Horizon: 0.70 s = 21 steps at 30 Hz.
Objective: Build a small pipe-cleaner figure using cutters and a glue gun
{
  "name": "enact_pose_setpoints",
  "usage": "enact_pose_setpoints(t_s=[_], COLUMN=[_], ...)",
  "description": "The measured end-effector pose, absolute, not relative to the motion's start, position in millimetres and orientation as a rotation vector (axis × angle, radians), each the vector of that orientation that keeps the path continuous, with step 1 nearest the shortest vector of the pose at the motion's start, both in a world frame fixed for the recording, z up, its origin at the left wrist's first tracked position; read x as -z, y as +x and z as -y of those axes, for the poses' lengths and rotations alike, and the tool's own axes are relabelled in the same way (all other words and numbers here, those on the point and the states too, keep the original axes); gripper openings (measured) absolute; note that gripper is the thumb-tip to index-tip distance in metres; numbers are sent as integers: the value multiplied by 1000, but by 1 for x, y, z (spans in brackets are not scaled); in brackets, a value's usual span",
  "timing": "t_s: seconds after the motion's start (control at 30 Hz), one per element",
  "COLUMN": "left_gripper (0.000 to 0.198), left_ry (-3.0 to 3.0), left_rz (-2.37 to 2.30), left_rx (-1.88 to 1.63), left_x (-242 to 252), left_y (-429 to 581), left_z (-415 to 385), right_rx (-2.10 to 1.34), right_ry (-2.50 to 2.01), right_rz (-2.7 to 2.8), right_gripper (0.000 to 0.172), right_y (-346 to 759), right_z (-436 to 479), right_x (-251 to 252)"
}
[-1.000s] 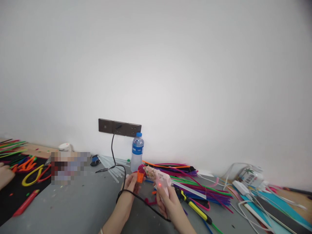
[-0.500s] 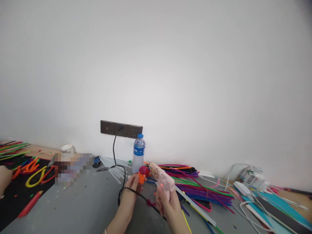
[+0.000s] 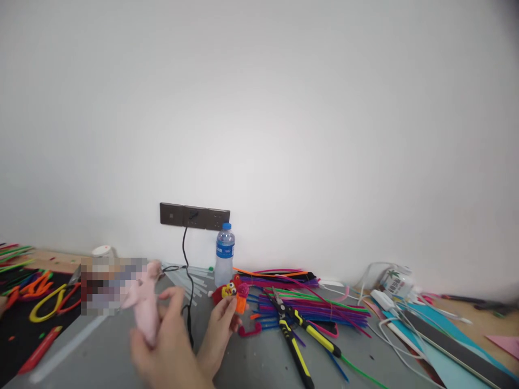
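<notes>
My left hand (image 3: 221, 328) pinches a small orange pipe-cleaner piece (image 3: 241, 304) with a fuzzy magenta top, held upright. Just behind it, a red and yellow figure with googly eyes (image 3: 228, 290) is partly hidden. My right hand (image 3: 170, 337) crosses in front of my left forearm, its fingers wrapped round a pale pink glue gun (image 3: 146, 308). Slightly blurred, the gun points up and away. A translucent glue stick (image 3: 67, 348) slants down to the left behind it. A curled magenta pipe-cleaner piece (image 3: 250, 330) lies right of my left hand.
Wire pliers (image 3: 290, 332) with yellow and black handles lie by a bundle of pipe cleaners (image 3: 328, 308). A water bottle (image 3: 224, 256) stands near the wall, beside a black cord (image 3: 185, 246). White cables (image 3: 399, 337) cover the right; a red-handled tool (image 3: 40, 350) lies left.
My right hand has swung the glue gun from right of my left hand across to the left. The pliers and curled magenta piece now show. My left hand still holds the orange piece.
</notes>
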<state>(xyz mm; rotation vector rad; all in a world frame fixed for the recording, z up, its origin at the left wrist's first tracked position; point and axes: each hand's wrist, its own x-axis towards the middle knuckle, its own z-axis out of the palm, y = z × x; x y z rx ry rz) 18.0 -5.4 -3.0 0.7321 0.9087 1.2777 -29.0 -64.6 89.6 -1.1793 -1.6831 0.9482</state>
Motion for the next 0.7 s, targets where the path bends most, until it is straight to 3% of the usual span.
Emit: enact_pose_setpoints(t_s=[0.1,0.2,0.4,0.6,0.7], left_gripper=[48,51,52,50,47], left_ry=[732,712,713,738,753], left_rz=[-829,-811,-829,-827,-827], left_rx=[-1241,-1215,-1274,-1331,-1350], left_x=[2,1,2,2,2], left_y=[20,21,22,21,18], left_z=[6,5,4,2,0], right_rx=[-952,-795,-677,-753,-675], right_ry=[-1257,-1440,-1615,-1613,-1495], right_rz=[1783,1973,2008,2160,2170], right_gripper=[44,61,41,41,54], right_y=[-64,-89,-109,-95,-61], right_z=[70,63,43,57,67], right_x=[-73,-40,12,-2,-28])
